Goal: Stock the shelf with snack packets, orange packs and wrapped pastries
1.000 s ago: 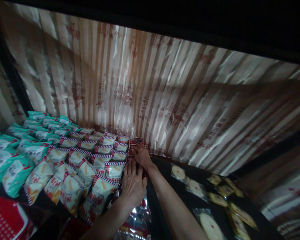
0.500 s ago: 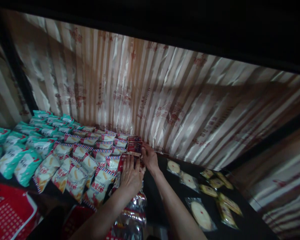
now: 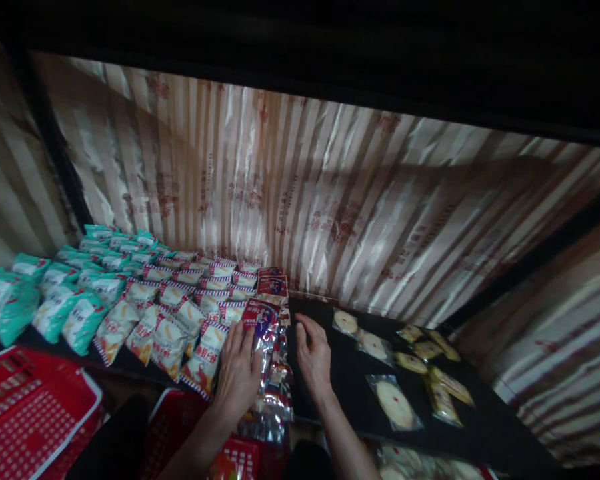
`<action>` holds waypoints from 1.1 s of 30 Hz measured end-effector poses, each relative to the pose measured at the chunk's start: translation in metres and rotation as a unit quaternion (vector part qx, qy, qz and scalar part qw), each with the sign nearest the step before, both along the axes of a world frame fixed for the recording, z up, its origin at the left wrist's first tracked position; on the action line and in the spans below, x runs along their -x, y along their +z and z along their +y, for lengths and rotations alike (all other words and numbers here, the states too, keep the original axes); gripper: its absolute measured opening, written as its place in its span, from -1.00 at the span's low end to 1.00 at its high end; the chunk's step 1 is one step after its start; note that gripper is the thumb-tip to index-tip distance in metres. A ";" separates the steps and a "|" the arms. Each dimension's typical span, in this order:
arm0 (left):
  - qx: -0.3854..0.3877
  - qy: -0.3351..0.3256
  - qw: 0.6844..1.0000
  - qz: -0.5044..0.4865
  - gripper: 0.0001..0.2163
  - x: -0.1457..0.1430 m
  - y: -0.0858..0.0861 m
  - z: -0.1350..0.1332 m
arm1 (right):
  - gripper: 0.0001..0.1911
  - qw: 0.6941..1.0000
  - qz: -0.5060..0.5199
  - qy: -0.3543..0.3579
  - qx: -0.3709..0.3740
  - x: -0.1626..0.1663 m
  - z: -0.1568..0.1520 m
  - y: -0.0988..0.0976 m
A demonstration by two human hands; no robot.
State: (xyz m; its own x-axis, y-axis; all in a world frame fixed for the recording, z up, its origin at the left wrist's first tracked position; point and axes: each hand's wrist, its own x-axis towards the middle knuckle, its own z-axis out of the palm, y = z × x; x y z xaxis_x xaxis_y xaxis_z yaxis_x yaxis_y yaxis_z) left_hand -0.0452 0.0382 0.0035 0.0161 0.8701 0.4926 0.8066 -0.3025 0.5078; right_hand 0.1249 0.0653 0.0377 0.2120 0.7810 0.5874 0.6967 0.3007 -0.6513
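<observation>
My left hand point(image 3: 239, 377) lies with its fingers stretched along the left edge of a row of shiny red-and-purple snack packets point(image 3: 263, 320). It touches the front packets but is not closed round one. To the right of that row my right hand point(image 3: 313, 353) hovers over the black shelf point(image 3: 347, 400). Its thumb and fingers are apart, slightly bent, with nothing between them. Left of the packets stand rows of white snack bags point(image 3: 170, 347) with red-and-blue striped edges. Part of the packet row is hidden behind my left hand.
Teal snack bags point(image 3: 80, 320) fill the shelf's left end. Round pale cakes point(image 3: 396, 405) in clear wrap and yellow packets point(image 3: 443, 400) lie on the right. Red baskets point(image 3: 35, 407) stand below the front edge. A striped shiny sheet point(image 3: 325, 200) hangs behind.
Both hands have drawn back from the rear of the red packet row toward me. My right hand has let go of the packets and moved to their right. The view has shifted slightly.
</observation>
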 end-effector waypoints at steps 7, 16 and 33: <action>0.059 0.039 0.997 -0.028 -0.58 0.033 -0.025 -0.026 | -0.68 0.995 -0.077 0.046 0.040 0.023 -0.025 0.001; 0.028 0.005 0.999 0.015 -0.61 0.027 -0.017 -0.027 | -0.70 0.985 -0.143 0.029 0.096 0.037 -0.024 0.010; -0.003 -0.006 0.998 0.058 -0.65 0.016 -0.022 -0.026 | -0.75 0.992 -0.091 0.027 0.081 0.041 -0.021 0.003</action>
